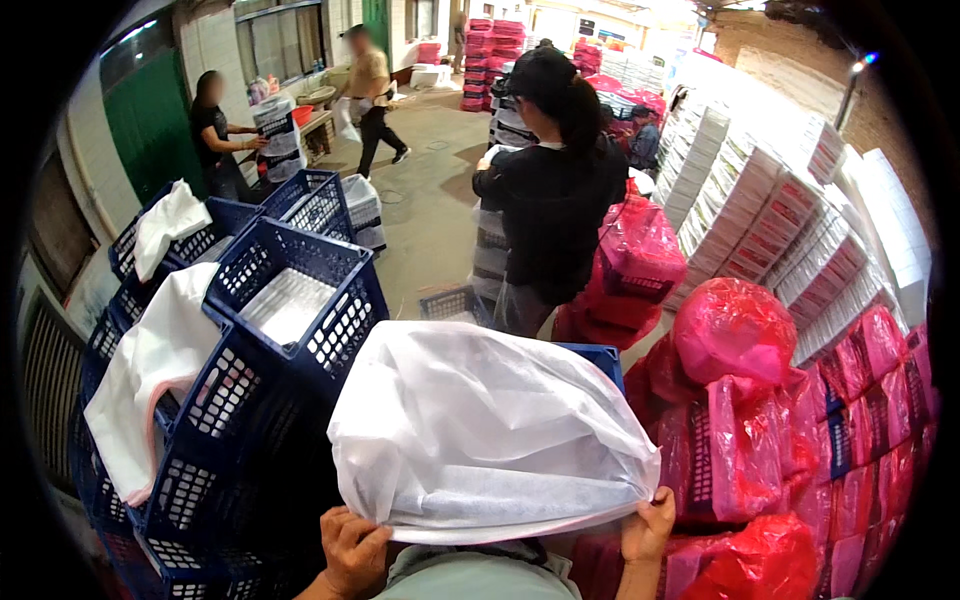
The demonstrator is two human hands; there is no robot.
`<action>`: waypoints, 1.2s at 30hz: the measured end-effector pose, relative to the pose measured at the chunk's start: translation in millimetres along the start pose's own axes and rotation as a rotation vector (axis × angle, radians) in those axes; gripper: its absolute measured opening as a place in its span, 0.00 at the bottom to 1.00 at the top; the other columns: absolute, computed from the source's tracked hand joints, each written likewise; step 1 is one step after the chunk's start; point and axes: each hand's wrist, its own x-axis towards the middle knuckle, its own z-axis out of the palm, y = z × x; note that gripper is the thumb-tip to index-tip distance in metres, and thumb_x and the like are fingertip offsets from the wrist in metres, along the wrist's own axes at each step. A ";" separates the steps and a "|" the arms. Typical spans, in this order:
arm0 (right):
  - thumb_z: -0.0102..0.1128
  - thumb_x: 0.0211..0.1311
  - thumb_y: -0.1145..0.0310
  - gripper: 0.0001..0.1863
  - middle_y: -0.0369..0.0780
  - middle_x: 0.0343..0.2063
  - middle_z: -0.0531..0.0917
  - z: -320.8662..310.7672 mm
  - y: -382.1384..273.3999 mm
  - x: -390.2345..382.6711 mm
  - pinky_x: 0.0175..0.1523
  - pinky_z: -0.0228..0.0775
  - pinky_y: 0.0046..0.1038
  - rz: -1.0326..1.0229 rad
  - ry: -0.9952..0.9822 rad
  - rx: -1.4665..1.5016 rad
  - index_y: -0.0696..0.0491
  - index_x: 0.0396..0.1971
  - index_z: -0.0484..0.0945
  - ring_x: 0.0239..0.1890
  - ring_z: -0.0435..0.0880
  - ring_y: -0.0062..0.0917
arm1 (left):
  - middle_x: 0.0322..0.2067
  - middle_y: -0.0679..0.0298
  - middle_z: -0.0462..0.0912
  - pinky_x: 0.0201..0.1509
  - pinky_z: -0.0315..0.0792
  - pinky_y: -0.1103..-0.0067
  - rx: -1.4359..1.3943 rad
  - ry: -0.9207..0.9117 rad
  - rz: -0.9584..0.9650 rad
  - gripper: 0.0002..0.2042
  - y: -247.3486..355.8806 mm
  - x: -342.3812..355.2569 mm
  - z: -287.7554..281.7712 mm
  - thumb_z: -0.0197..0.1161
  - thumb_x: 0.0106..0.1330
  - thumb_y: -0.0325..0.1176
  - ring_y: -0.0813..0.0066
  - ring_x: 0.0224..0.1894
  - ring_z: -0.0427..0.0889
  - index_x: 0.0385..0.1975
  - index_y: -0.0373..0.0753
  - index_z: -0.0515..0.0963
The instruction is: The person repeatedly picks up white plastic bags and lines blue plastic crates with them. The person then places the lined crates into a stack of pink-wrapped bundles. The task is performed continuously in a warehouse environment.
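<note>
A large white fabric sheet with a thin red hem spreads in front of me over a blue crate, hiding most of it. My left hand grips the sheet's near left corner, fingers curled on the hem. At the near right corner my right hand pinches the fabric. Navy perforated crates are piled to my left, with other white cloths draped over them. To my right, red plastic bags wrap stacked crates.
A co-worker in black stands just ahead beside a stack. Two people work farther back left, another at right. Tall white box stacks line the right; a low crate lies on the floor.
</note>
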 end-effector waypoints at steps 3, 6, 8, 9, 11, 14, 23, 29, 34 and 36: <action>0.58 0.47 0.81 0.19 0.44 0.42 0.80 7.8 -2.2 -5.6 0.54 0.76 0.39 -0.050 0.130 0.112 0.49 0.40 0.66 0.46 0.80 0.37 | 0.29 0.64 0.75 0.48 0.68 0.61 0.014 -0.036 0.004 0.08 14.5 7.2 -3.6 0.68 0.47 0.22 0.63 0.37 0.73 0.27 0.41 0.81; 0.52 0.45 0.77 0.22 0.42 0.44 0.82 -9.9 15.5 -4.1 0.56 0.77 0.40 0.095 0.233 0.157 0.52 0.45 0.73 0.47 0.81 0.38 | 0.31 0.64 0.77 0.49 0.68 0.62 0.060 -0.083 0.044 0.10 8.0 8.3 2.3 0.69 0.47 0.22 0.63 0.39 0.74 0.29 0.42 0.82; 0.50 0.47 0.76 0.20 0.41 0.41 0.83 -33.0 47.5 6.9 0.53 0.78 0.40 0.194 0.306 0.168 0.53 0.44 0.77 0.44 0.83 0.36 | 0.32 0.63 0.77 0.48 0.69 0.64 0.059 -0.116 0.060 0.10 3.8 9.3 5.8 0.68 0.47 0.22 0.62 0.40 0.75 0.30 0.42 0.83; 0.53 0.53 0.74 0.14 0.39 0.39 0.84 -61.7 73.2 15.5 0.52 0.77 0.36 0.140 0.325 0.019 0.54 0.41 0.79 0.41 0.83 0.32 | 0.32 0.63 0.78 0.47 0.69 0.65 0.059 -0.132 0.068 0.10 1.3 11.2 6.9 0.67 0.47 0.21 0.61 0.40 0.75 0.31 0.41 0.84; 0.56 0.59 0.72 0.13 0.39 0.41 0.84 -54.9 80.1 26.9 0.51 0.75 0.31 0.105 0.275 -0.451 0.57 0.43 0.80 0.42 0.83 0.28 | 0.32 0.62 0.78 0.44 0.70 0.68 0.003 -0.176 0.060 0.09 -2.5 11.0 4.0 0.65 0.48 0.20 0.60 0.38 0.76 0.30 0.40 0.82; 0.58 0.60 0.78 0.20 0.41 0.50 0.83 -40.9 22.1 47.2 0.53 0.74 0.31 0.349 -0.076 -0.694 0.59 0.53 0.77 0.49 0.82 0.27 | 0.33 0.62 0.79 0.40 0.71 0.72 -0.196 -0.120 -0.169 0.08 -27.1 -7.2 -0.7 0.63 0.53 0.21 0.61 0.36 0.77 0.32 0.39 0.80; 0.71 0.52 0.63 0.22 0.46 0.41 0.82 134.4 -47.7 89.2 0.49 0.75 0.36 -0.669 -0.518 -1.716 0.53 0.48 0.81 0.42 0.81 0.40 | 0.47 0.58 0.81 0.52 0.76 0.72 -1.505 0.043 -1.232 0.21 -151.0 108.8 43.1 0.54 0.74 0.42 0.69 0.47 0.81 0.58 0.34 0.73; 0.57 0.66 0.72 0.06 0.40 0.31 0.82 114.5 -27.1 170.7 0.41 0.73 0.27 -0.297 -0.418 -1.185 0.59 0.36 0.78 0.34 0.82 0.26 | 0.45 0.58 0.85 0.50 0.78 0.73 -1.075 -0.444 -1.126 0.17 -152.3 168.3 56.5 0.58 0.71 0.37 0.69 0.44 0.83 0.51 0.31 0.79; 0.54 0.73 0.63 0.10 0.39 0.33 0.80 122.8 -16.1 198.1 0.38 0.73 0.27 0.210 -0.263 -0.821 0.56 0.36 0.73 0.31 0.80 0.23 | 0.44 0.58 0.86 0.47 0.77 0.74 -0.743 -0.553 -1.004 0.16 -144.1 186.7 45.5 0.60 0.70 0.36 0.71 0.42 0.83 0.48 0.29 0.81; 0.62 0.65 0.52 0.19 0.43 0.35 0.81 124.1 -15.7 197.2 0.42 0.76 0.34 -0.123 -0.422 -1.485 0.55 0.36 0.77 0.35 0.83 0.33 | 0.41 0.56 0.86 0.46 0.79 0.74 -0.746 -0.534 -1.056 0.18 -148.1 190.0 50.2 0.61 0.69 0.34 0.70 0.42 0.84 0.51 0.26 0.79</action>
